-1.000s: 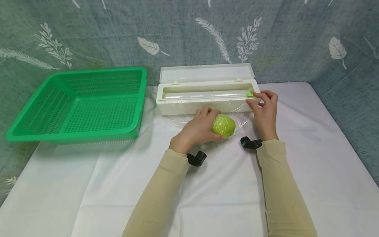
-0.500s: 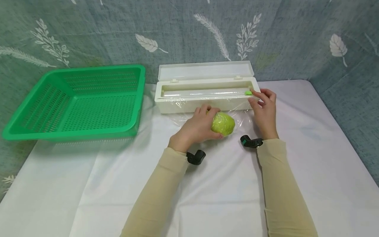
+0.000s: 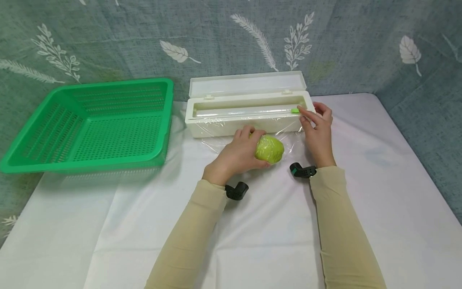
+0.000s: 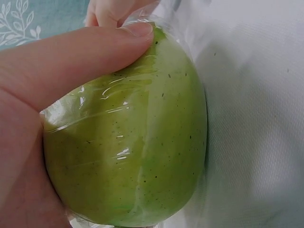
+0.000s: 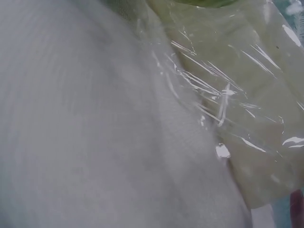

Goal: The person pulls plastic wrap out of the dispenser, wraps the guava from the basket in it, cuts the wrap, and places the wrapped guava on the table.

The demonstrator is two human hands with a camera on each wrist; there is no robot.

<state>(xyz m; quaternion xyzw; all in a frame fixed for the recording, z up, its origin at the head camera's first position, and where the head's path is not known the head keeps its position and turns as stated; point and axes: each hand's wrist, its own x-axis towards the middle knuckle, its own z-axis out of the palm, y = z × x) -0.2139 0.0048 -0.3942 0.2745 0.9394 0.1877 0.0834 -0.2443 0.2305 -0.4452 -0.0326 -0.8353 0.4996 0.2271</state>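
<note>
One green fruit (image 3: 270,148) lies in the left hand (image 3: 236,155), just in front of the white box (image 3: 195,127); whether it bears on the cloth or hangs just above, we cannot tell. We take it as the centre of our clock face. The hand reaches in from 9 o'clock, thumb and fingers curled round the fruit and gripping it.

Against the frame a second ago, the small green slider (image 3: 294,110), at 1 o'clock, sits farther along the box toward its 9 o'clock end, and the right hand (image 3: 319,134), between 2 and 3, has gone with it. We see that hand's index finger nearly straight, its tip touching the slider, and the thumb extended near the box's front edge. Fruit and left hand keep practically the same place.

The fruit is rounded and faintly lobed, its skin flecked with dark specks. Clear film (image 5: 223,95) clings to it in glinting creases and runs to the box at 11 o'clock, a long, smooth, plastic-looking oblong with a pale roll (image 3: 245,111) inside and its lid (image 3: 247,85) tipped back.

Farther out, at 9 o'clock, we find a green basket (image 3: 86,165) with perforated walls. Softly folded white cloth (image 3: 270,241) spreads beneath everything; at 12, a blue-green curtain (image 3: 216,24) bears white leaf prints.
</note>
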